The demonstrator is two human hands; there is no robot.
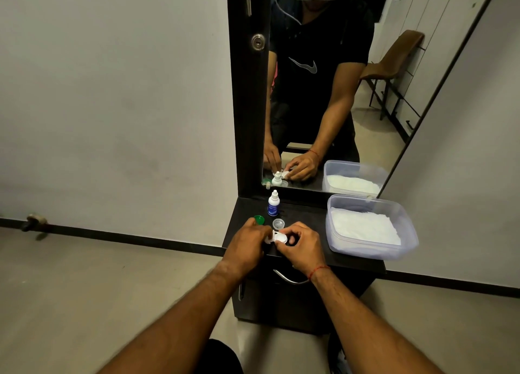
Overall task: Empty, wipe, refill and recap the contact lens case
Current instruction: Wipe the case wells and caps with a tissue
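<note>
Both ends of the small white plastic contact lens case (277, 237) are pinched: our L hand (247, 240) curls on the left end, R hand (302, 247) on the right, at the front of the black dresser top (306, 213). Green round cap (259, 220) & clear round cap (278, 223) lie just behind; white dropper bottle w/ blue label (273, 205) stands further back.

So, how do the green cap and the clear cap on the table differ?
The green cap is opaque; the clear cap is see-through. The green cap lies further left, partly hidden by the left hand; the clear cap shows whole, near the bottle. Both lie loose on the dark table, off the case.
</note>
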